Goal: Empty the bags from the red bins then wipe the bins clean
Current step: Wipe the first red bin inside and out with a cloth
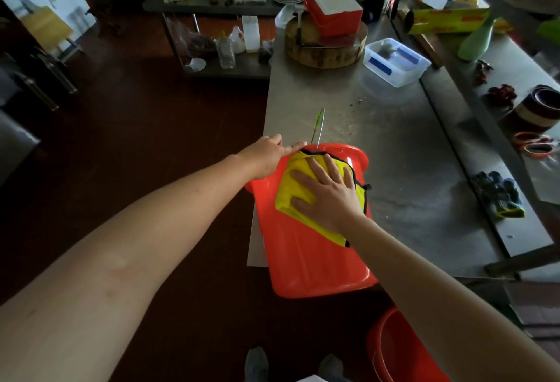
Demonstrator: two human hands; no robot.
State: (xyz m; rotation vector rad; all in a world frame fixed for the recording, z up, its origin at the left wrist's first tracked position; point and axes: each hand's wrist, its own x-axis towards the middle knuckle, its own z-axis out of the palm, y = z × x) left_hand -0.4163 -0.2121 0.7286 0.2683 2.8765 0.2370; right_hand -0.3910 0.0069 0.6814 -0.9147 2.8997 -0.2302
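Red bin [306,254] on its side at the tabletop [394,151] edge, right hand [325,192] flat, fingers spread, pressing yellow cloth [298,181] onto it, left hand [268,154] beside, fingers straight on the rim.

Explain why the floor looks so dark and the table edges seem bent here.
Head view: the wide-angle lens bows the steel table edges; dim light leaves the floor nearly black; glare streaks shine on the red bin; the green bottle at far right is blurred.
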